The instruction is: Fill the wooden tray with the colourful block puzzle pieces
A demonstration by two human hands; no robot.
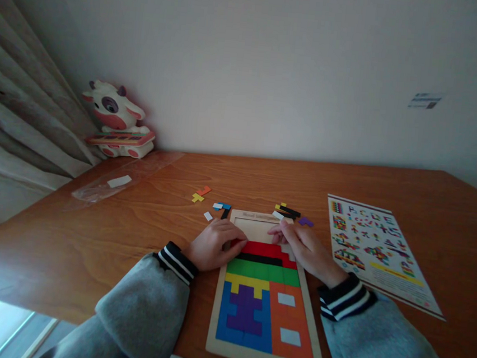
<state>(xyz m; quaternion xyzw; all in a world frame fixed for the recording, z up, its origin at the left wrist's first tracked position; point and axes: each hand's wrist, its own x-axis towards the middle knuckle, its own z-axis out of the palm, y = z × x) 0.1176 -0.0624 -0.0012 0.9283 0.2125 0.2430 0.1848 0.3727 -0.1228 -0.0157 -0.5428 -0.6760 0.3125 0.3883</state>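
A wooden puzzle board [321, 353] lies upright before me, filled with coloured pieces up to a red row [263, 249]; its far part shows bare wood. My left hand [218, 244] rests at the board's left edge, fingers curled together by the red row; whatever they hold is hidden. Over the far right part is my right hand [302, 246], thumb and fingers bent close to a white piece [278, 215]. Below the red lie black [261, 259] and green [261, 271] rows, then yellow, purple, blue and orange pieces with two white ones.
Loose pieces lie beyond the board: orange [204, 190], yellow [197, 198], white [208, 216], blue [226, 206], black [290, 211] and purple [306, 222]. A printed sheet [377, 248] is at right. A cow toy [121, 120] and clear plastic bag [89, 190] sit at left.
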